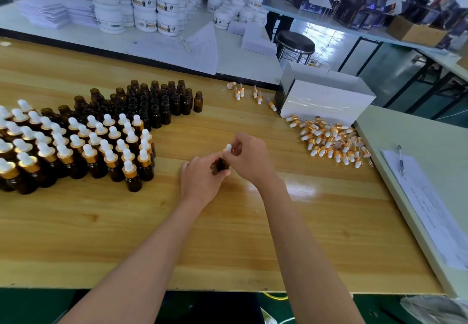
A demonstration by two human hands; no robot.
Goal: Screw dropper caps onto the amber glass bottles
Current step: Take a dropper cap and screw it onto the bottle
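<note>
Starting at the left of the table (pixel 228 235): capped bottles (pixel 76 146), upright in tight rows, white bulbs up. Just behind and to the right of them, open bottles (pixel 152 101), uncapped and packed just as close.

Near the middle, left hand (pixel 202 182) curled round one bottle (pixel 220 166), gripping the dark body and holding it upright; resting on the wood or just off it, cannot tell which. Directly over its neck, a cap (pixel 228 148), pinched by the right hand (pixel 250 158) between thumb and fingertips at the gold collar, white bulb poking out on top. Probably mid-twist, with the thread hidden behind the fingers.

Further right, a few stray caps (pixel 243 93) beside a white box (pixel 326 96), then a heap of caps (pixel 331 141) in front of it, near the table's edge. Past that, a pen (pixel 400 158) lying on paper (pixel 430 217).

On handling, as a judgement: small glass, light but rigid, smooth and likely slippery, breakable if dropped or knocked against neighbours. Best held round the body, firmly but without crushing. Cap lighter still, with a soft rubber bulb above and a thin tube below, likely glass. Best turned by the collar, never by the bulb, and lowered straight, keeping the tube clear of the neck rim.
</note>
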